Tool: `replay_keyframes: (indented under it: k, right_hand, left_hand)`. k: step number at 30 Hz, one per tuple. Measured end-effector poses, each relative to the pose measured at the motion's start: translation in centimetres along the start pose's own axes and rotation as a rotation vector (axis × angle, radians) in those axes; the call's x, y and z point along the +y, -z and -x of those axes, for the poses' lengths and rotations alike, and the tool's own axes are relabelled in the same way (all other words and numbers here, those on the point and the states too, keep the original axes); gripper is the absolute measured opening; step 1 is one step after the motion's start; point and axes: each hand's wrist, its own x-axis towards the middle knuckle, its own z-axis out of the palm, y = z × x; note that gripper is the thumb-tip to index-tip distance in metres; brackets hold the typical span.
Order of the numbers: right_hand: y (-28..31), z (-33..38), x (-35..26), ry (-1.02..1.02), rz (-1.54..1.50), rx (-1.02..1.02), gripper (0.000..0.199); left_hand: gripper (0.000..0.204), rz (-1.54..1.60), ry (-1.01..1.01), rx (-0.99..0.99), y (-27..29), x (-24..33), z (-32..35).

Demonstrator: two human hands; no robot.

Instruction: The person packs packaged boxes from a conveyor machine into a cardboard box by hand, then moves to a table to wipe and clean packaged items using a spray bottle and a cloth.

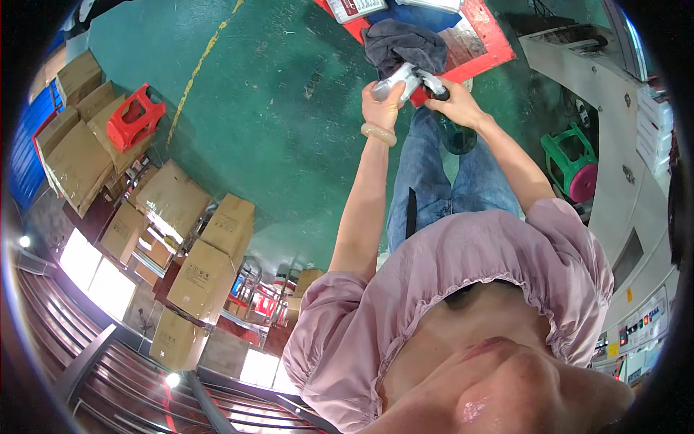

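Both arms reach forward over my lap, close to the near corner of a red-rimmed table [483, 65]. My left hand [383, 105], with a pale bangle [379, 134] on the wrist, is closed around a glossy white, partly see-through piece [402, 84]. Beside it, my right hand [458, 105] grips a small dark piece [440, 94]. White material [431, 80] lies between the two hands; which piece it belongs to I cannot tell. Just beyond my fingers, a dark grey cloth [405, 46] is bunched up on the table.
White packages [356, 7] lie at the table's far side. A grey machine [614, 116] stands to my right, with a green stool [569, 153] beside it. Cardboard boxes [204, 278] are stacked on the left, near a red stool [136, 117]. A yellow line [204, 54] crosses the green floor.
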Motion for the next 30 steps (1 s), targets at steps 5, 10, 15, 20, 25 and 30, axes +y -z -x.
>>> replay_keyframes:
  k: [5,10,15,20,25,30]
  right_hand:
    - [3.3,0.1,-1.5,0.272,-0.109,0.549,0.033]
    - [8.5,-4.9,2.2,0.504,-0.288,0.862,0.056]
    - [2.7,-1.5,4.1,0.042,-0.049,1.08,0.087]
    - [-2.2,-3.2,0.1,0.482,0.313,0.749,0.033]
    - [-3.6,-3.0,-1.5,0.17,-0.187,0.332,0.024]
    - [-3.4,-3.8,1.2,0.22,-0.112,0.452,0.019]
  left_hand:
    - [0.074,0.002,-0.009,0.039,1.0,-0.3,0.0]
    - [0.072,0.049,0.006,0.095,-0.8,0.3,0.7]
    - [0.074,-0.036,-0.009,0.149,-0.6,0.7,0.8]
    - [0.074,-0.1,0.005,0.146,-1.4,1.5,1.0]
    - [0.074,-0.099,-0.029,0.168,-0.4,0.8,0.1]
    - [0.071,-0.044,-0.031,0.16,-1.5,0.4,0.1]
